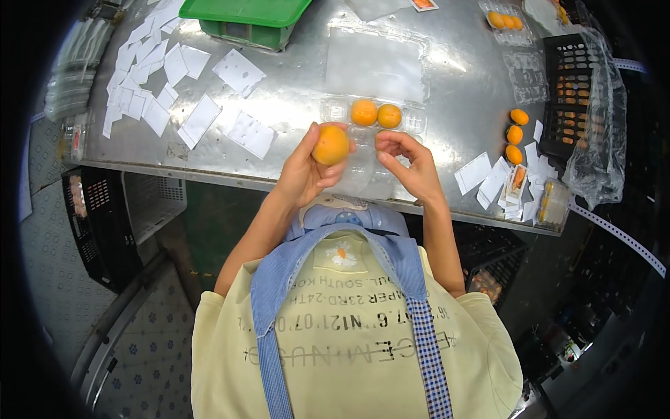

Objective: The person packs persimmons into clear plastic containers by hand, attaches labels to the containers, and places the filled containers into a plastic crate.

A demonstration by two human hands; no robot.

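My left hand [313, 164] is closed around a round orange-coloured fruit [331, 145], held above the near edge of the metal table. To its right, my right hand [412, 165] hovers with curled fingers, the thumb apart from them and nothing visible in between. Just beyond both hands lies a clear plastic tray [417, 120]. Two more orange fruits, one on the left [363, 112] and one on the right [389, 116], sit side by side in its far row. The tray's near part is partly hidden by my hands.
White paper cards [200, 121] are scattered at left, near a green-lidded box [244, 10]. At right are three loose fruits [515, 135], more cards [473, 173], a filled tray [505, 21] and a black crate [562, 98] draped with clear plastic. Another crate [98, 223] stands below left.
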